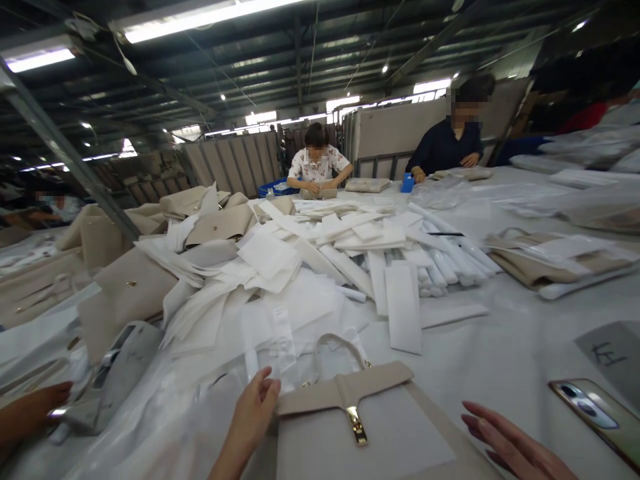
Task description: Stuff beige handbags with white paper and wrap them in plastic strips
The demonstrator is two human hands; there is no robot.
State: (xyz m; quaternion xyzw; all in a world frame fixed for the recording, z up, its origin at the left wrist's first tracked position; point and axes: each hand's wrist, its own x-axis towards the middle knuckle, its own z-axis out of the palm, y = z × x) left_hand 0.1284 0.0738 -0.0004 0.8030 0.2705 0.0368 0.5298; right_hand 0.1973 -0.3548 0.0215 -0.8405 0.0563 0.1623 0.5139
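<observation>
A beige handbag [380,433] with a gold clasp and a short handle lies flat on the white table right in front of me. My left hand [253,413] rests at the bag's left top corner, fingers curled loosely against its edge. Fingers stretched out flat, my right hand [505,443] hovers by the bag's right side and holds nothing.
A big heap of white paper strips and sheets [310,267] covers the table's middle. More beige bags [130,287] pile at the left. A phone [595,413] lies at the right. Two people [317,163] work at the far side. Another person's hand [30,413] shows at the left edge.
</observation>
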